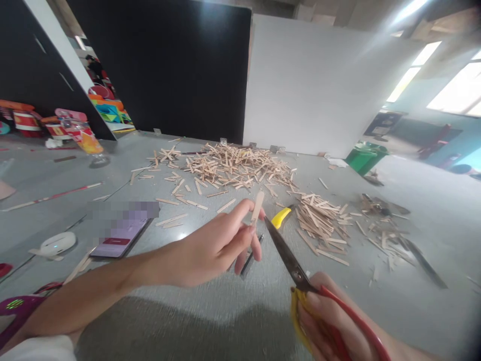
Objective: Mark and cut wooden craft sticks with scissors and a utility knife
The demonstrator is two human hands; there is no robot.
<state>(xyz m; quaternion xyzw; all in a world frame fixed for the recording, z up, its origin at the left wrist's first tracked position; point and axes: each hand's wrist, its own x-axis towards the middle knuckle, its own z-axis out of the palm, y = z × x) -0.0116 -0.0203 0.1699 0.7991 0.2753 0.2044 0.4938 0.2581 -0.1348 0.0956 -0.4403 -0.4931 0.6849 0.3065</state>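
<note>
Between the thumb and fingers of my left hand (pixel 221 240) a short flat wooden stick (pixel 257 204) is pinched, pointing up. My right hand (pixel 330 316) grips a pair of scissors (pixel 287 255) by red and yellow handles. The dark blades look closed, their tips close beside the fingertips of my left hand. Below that hand lies a dark pen-like object (pixel 246 265), partly hidden by the fingers. A yellow-handled cutter (pixel 281 217) rests on the table just past the scissor tips.
A wide heap of wooden sticks (pixel 236 165) spreads at the back, a smaller pile (pixel 319 220) to the right. Leftward are a phone (pixel 128 230), a white earbud case (pixel 58 244) and a plastic bottle (pixel 86 140). A green bin (pixel 364 158) stands back right; black and white panels (pixel 169 70) rise behind.
</note>
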